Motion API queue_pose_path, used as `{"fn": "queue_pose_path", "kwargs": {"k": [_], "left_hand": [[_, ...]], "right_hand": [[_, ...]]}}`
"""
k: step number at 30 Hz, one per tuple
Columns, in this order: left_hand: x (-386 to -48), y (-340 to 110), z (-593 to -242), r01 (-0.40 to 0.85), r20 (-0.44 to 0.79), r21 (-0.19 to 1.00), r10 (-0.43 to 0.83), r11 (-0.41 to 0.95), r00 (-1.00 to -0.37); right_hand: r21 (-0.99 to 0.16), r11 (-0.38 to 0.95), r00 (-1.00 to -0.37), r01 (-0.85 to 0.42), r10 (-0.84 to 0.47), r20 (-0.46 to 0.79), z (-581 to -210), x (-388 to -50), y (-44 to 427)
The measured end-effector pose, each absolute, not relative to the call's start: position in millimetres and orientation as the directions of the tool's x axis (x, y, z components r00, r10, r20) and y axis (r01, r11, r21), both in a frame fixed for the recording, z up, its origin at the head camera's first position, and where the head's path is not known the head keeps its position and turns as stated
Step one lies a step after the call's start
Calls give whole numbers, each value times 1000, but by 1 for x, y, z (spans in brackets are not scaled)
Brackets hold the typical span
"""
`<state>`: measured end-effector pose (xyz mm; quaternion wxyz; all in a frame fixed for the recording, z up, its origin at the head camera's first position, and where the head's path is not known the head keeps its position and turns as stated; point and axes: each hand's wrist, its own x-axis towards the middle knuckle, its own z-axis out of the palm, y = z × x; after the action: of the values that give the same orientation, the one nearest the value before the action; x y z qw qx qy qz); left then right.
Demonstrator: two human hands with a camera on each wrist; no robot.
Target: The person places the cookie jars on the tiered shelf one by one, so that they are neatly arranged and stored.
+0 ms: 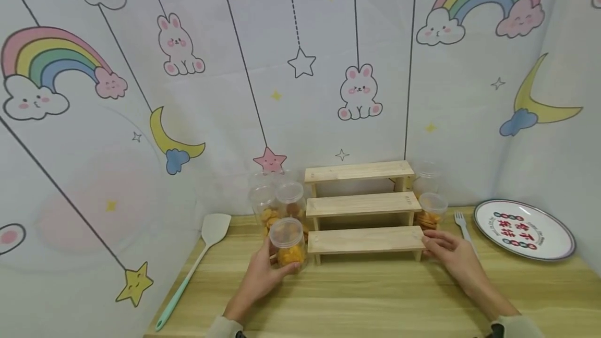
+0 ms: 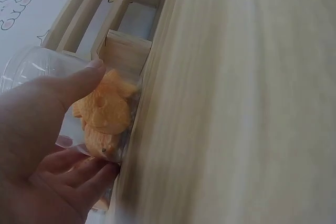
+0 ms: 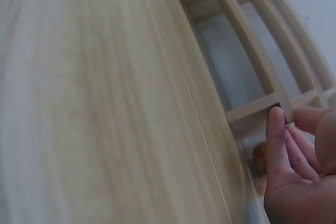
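Observation:
My left hand [image 1: 264, 270] grips a clear lidded jar [image 1: 287, 239] with orange snack pieces [image 2: 107, 111] inside, thumb on the near side and fingers behind. The jar is upright at the left end of a three-step wooden shelf [image 1: 366, 240]. At that shelf's other end, my right hand [image 1: 453, 257] pinches the corner of the lowest step between thumb and fingers. In the right wrist view the thumb [image 3: 276, 129] lies against the front of the step's end. All three steps of the shelf bear nothing.
Several jars, including a snack jar [image 1: 291, 200], stand left of the shelf. Another snack jar [image 1: 429, 213] stands to its right, behind my right hand. A fork [image 1: 462, 226] and a white plate [image 1: 559, 236] lie further right. A spatula [image 1: 194, 265] lies along the table's left edge.

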<state>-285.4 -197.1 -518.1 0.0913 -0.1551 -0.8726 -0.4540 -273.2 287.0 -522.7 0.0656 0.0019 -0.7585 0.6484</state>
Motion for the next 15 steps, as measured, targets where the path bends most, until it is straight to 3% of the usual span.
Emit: {"fn": "queue_pose_path", "kwargs": {"k": [15], "left_hand": [[-283,-195,-497,345,303,766,168,542,-938]], "right_hand": [[-987,148,-994,-60,85,73,-523,-276,288]]}}
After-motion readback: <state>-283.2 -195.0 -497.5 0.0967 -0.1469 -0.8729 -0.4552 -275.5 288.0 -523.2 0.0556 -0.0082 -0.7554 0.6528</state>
